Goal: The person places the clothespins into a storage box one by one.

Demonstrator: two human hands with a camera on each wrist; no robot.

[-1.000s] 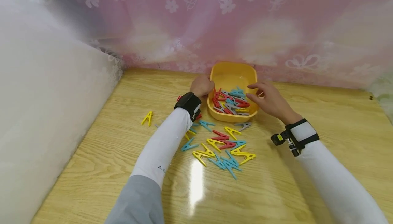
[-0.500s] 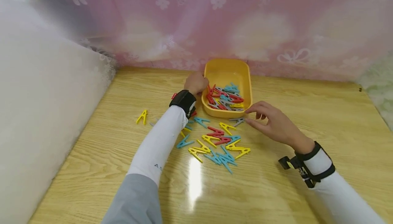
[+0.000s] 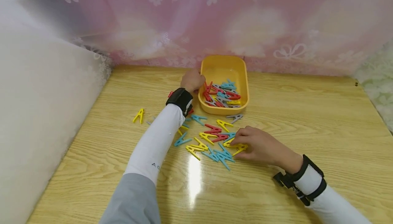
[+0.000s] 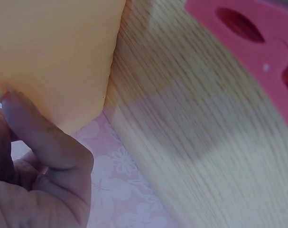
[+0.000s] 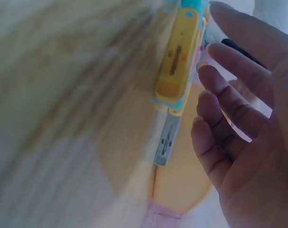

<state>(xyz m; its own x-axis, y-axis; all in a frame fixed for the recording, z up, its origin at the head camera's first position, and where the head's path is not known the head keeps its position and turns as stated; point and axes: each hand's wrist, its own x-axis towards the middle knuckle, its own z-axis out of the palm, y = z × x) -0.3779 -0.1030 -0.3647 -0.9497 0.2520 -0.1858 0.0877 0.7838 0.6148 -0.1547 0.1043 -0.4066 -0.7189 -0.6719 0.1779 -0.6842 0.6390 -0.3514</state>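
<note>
My left hand point(image 3: 192, 80) pinches the left rim of a yellow plastic basin point(image 3: 222, 67); its thumb and curled fingers point(image 4: 44, 137) are at the basin's edge in the left wrist view. Red, blue, grey and yellow clothespins point(image 3: 222, 96) lie in the basin's near half. My right hand point(image 3: 264, 147) is over the right end of the loose clothespins, beside a yellow clothespin point(image 3: 241, 148). In the right wrist view its fingers are loosely bent, apart from the yellow clothespin point(image 5: 179, 57), with nothing between them. The head view hides its fingertips partly.
Several loose clothespins point(image 3: 212, 136) spread over the wooden table point(image 3: 291, 108) in front of the basin. One yellow clothespin point(image 3: 139, 115) lies apart at left. A pink flowered curtain point(image 3: 196, 29) stands behind the basin, and a white one point(image 3: 55, 91) borders the left side.
My right hand has moved from the basin's right rim toward me, down to the near right clothespins. My left hand stays on the basin's rim. The whole head view has shifted slightly.
</note>
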